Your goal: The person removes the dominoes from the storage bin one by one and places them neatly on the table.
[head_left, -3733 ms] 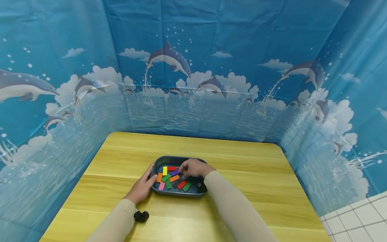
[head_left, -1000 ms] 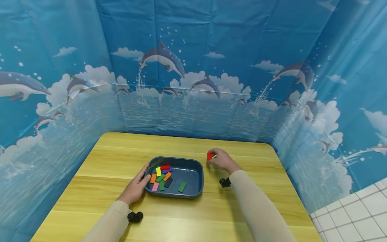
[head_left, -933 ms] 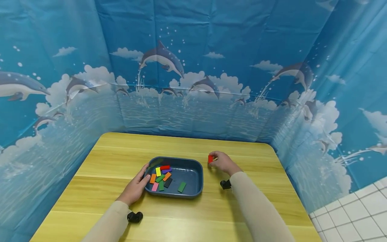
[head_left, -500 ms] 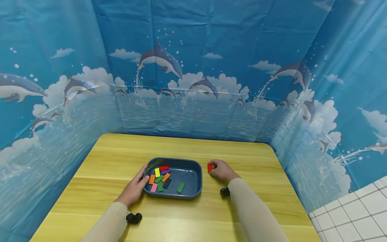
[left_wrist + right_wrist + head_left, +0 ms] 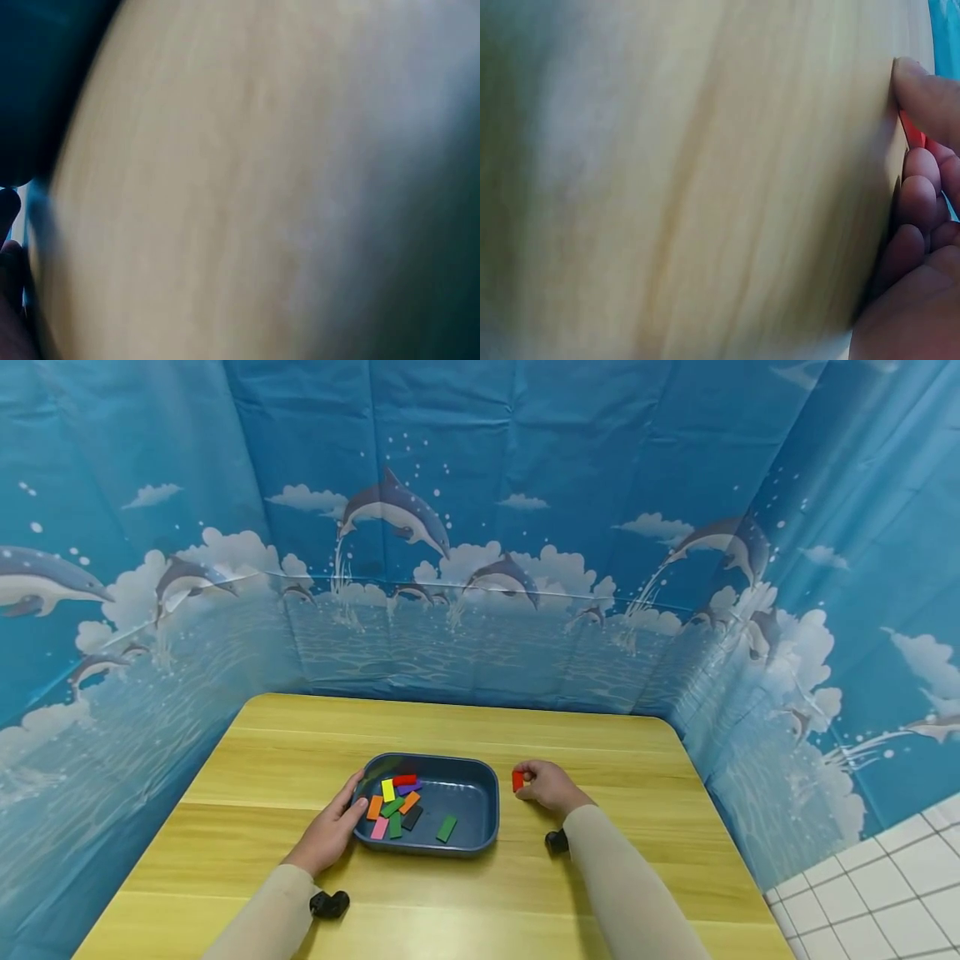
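My left hand [image 5: 330, 828] holds the left end of a dark blue tray [image 5: 491, 806], its thumb over the rim and its fingers along the outside. Just beyond the tray's right end, my right hand [image 5: 551, 787] pinches a red domino-like block [image 5: 517, 781] between thumb and fingers. In the right wrist view, a sliver of that red block [image 5: 913, 129] shows between the fingers, close to the tabletop. Inside the tray, a yellow block [image 5: 387, 790], another red block [image 5: 405, 780], a pink block [image 5: 380, 827] and several others cluster at the left. One green block [image 5: 447, 828] lies apart, right of the cluster.
The tray stands on a yellow wood-grain table [image 5: 450, 910]. A blue curtain with dolphins [image 5: 480, 635] surrounds its back and sides. Black wrist cameras sit on both sleeves. White tiles [image 5: 862, 893] show at lower right.
Earlier my right hand was inside the tray among the blocks. It carried a red block out to the right, then drew it nearer to me along the table. My left hand kept its hold.
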Available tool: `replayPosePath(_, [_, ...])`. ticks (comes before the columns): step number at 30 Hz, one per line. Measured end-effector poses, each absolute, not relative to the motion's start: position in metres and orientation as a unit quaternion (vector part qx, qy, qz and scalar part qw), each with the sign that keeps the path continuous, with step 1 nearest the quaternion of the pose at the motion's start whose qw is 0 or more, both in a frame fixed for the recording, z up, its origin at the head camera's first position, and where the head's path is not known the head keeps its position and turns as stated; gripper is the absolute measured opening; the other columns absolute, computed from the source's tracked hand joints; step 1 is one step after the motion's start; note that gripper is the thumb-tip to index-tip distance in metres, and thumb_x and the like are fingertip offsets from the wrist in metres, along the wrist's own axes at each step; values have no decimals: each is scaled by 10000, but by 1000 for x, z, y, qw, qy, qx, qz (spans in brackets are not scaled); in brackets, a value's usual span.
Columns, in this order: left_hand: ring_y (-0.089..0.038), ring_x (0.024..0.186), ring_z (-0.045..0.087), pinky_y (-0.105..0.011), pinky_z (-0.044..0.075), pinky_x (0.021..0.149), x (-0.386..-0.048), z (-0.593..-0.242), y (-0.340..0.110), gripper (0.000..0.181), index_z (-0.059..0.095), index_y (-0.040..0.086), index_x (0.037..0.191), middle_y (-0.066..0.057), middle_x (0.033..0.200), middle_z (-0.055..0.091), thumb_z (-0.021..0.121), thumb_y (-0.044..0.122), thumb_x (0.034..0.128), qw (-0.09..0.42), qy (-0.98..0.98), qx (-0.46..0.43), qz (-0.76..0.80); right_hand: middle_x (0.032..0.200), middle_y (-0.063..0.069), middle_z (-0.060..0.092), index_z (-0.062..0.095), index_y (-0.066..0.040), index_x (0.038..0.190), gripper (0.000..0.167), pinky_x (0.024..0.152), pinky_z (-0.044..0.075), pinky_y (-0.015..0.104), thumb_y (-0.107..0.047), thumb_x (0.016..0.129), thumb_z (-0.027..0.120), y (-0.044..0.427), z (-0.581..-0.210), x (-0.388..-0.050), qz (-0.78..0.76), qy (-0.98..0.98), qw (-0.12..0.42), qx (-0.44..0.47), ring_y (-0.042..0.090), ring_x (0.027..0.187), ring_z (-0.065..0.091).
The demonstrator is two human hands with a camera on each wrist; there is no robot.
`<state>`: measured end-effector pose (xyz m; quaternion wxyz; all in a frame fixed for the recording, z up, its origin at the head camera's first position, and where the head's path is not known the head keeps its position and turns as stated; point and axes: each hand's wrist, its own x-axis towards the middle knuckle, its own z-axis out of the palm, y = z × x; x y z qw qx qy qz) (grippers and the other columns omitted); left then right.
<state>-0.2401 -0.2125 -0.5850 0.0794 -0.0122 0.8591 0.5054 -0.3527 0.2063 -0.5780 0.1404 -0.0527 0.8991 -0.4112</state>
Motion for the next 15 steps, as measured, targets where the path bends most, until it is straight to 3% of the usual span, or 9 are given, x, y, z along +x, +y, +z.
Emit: replayPosePath(15, [-412, 1619, 192, -666, 173, 1285, -242, -589, -213, 603, 181, 448, 1676, -96, 1766, 212, 419, 501, 1125, 78, 853, -14, 516, 1113, 57, 612, 687, -82, 1340, 471, 920, 490, 356, -68, 887, 816, 204, -579, -353, -395, 909, 125, -56, 219, 1032, 531])
